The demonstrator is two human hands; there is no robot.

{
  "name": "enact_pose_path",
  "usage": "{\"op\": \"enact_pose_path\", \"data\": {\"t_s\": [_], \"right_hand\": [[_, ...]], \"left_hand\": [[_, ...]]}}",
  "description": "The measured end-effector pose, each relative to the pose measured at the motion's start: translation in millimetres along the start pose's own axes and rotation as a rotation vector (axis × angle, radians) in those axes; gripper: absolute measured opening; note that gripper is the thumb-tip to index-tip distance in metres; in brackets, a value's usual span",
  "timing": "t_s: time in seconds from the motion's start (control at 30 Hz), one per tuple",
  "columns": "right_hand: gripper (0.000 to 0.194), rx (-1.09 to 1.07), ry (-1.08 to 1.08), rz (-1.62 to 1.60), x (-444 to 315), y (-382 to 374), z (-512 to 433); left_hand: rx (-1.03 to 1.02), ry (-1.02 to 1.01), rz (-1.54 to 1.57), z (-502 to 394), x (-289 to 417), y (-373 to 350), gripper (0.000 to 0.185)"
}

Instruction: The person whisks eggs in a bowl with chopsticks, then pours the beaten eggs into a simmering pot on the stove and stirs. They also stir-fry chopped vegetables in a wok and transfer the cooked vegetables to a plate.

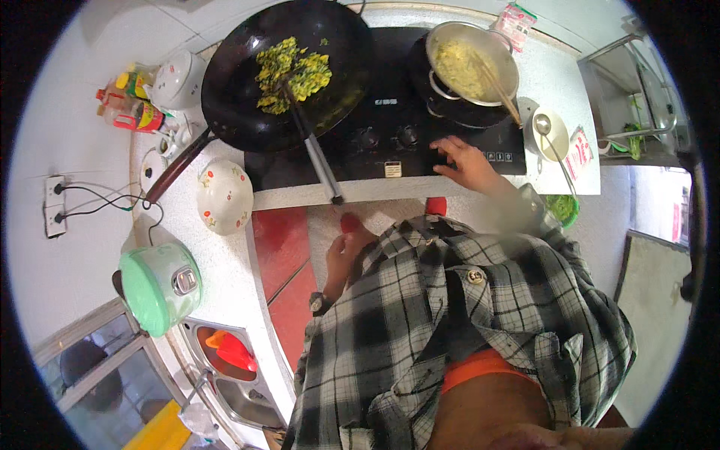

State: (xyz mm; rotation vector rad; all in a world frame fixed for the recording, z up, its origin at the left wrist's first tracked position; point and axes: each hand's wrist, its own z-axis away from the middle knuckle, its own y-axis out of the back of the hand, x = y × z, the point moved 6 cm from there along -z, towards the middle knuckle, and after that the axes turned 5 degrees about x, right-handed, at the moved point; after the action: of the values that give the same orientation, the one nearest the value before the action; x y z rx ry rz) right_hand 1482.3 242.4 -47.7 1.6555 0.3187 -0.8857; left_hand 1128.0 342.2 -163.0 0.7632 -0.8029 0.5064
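Observation:
My right hand (pixel 464 163) is over the front edge of the black cooktop (pixel 349 160), fingers spread and holding nothing, right of the two control knobs (pixel 408 136). Below the counter edge hangs my left hand (pixel 346 250), its fingers partly curled and partly hidden. A black wok (pixel 236 84) sits on the left burner with chopped greens and yellow egg (pixel 295 73) inside. A spatula (pixel 315 152) leans in it, handle toward me. On the right, a steel pot (pixel 509 62) holds pale yellow food (pixel 455 67), with wooden chopsticks (pixel 500 93) across its rim.
Left of the cooktop stand a floral bowl (pixel 225 197), a green-lidded rice cooker (pixel 160 287) and sauce bottles (pixel 135 112). The wok handle (pixel 180 166) juts over this counter. A white bowl with a ladle (pixel 554 135) stands right. Red and orange peppers (pixel 233 349) lie in the sink.

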Motion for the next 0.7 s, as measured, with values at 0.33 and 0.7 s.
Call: {"op": "enact_pose_path", "data": {"t_s": [0.33,0.7], "right_hand": [[0.064,0.061,-0.132,0.377,-171,-273,-135],[0.057,-0.085,0.127,0.687,-297,-385,-197]], "left_hand": [[-0.011,0.163,0.186,-69,-194,363,0.033],[0.022,0.078,0.378,-96,-247,544,0.031]]}}
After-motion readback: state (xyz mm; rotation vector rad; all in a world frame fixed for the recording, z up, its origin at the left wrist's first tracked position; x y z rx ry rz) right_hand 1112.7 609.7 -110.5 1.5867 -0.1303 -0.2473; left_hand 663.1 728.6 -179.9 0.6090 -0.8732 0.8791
